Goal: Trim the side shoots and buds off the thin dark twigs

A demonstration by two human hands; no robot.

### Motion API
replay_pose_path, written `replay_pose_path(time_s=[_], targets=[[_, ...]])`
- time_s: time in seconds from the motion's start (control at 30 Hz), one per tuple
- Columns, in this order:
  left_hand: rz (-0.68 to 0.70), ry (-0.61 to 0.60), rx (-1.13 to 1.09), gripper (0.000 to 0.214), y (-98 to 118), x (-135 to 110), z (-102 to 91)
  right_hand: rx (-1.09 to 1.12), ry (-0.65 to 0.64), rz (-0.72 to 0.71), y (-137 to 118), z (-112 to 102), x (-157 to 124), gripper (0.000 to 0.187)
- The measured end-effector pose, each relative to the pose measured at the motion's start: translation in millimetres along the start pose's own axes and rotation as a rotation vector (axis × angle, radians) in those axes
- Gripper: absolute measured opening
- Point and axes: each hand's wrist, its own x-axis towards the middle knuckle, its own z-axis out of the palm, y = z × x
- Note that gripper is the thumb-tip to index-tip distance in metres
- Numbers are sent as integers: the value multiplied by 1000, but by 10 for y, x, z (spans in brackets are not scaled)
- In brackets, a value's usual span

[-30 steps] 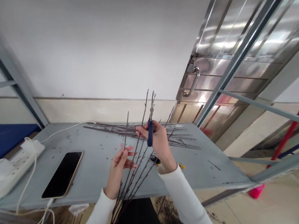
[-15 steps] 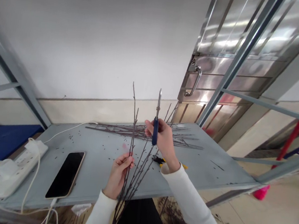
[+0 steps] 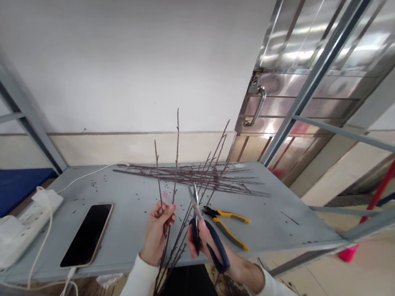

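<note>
Thin brown twigs (image 3: 176, 174) stick up toward twelve o'clock from your left hand (image 3: 155, 233), which pinches them. Your right hand (image 3: 205, 238) wraps around blue-handled scissors (image 3: 197, 211), their blades (image 3: 196, 197) a bit apart, pointing to eleven. At that hand's two o'clock, yellow pliers (image 3: 230, 236) lie on the gray table (image 3: 128, 221) by a white wall (image 3: 132, 64).

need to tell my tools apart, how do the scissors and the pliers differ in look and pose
The scissors have dark blue looped handles, while the pliers have straighter yellow-and-dark ones. The scissors show bright silvery blades, the pliers a black head. The scissors are held in the right hand; the pliers lie on the table. Both have their handles spread apart.
</note>
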Motion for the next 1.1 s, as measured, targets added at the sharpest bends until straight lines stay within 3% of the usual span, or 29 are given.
replay_pose_path(time_s=[0.17, 0.33, 0.7, 1.1], targets=[[24, -1, 47, 35, 23, -46, 34, 184, -169, 124, -163, -29, -40, 52], [82, -12, 70, 37, 18, -66, 31, 188, -127, 169, -103, -27, 28, 59], [238, -21, 204, 36, 10, -121, 67, 292, -173, 242, -187, 37, -5, 57], [279, -20, 226, 35, 7, -132, 49, 246, 0, 197, -177, 84, -24, 52]])
